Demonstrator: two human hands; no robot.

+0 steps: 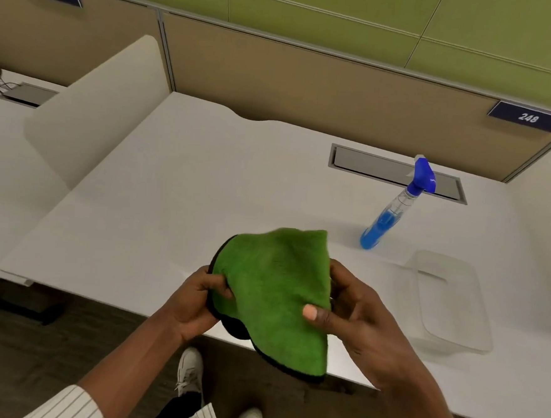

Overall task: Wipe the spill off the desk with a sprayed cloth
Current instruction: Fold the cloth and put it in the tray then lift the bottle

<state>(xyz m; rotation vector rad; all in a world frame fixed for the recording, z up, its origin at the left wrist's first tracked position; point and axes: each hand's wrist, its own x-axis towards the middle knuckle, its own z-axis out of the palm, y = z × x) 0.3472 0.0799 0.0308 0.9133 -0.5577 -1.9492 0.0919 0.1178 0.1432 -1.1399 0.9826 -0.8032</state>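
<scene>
from my head view, i have the green cloth [274, 293] up in front of me over the near edge of the counter [177, 202], folded over so its dark underside peeks out at the left and bottom. my left hand [192, 304] is closed on its left edge, thumb on top; my right hand [355, 309] pinches the right edge with the thumb pressed into the pile. the cloth looks soft, light and floppy, so i'd judge it best held by bunching an edge rather than a corner. the spray bottle [395, 207] stands upright on the counter, beyond and to the right, well apart from my hands, with a clear plastic tub [453, 303] near it. i can't make out any spill on the white surface.
</scene>
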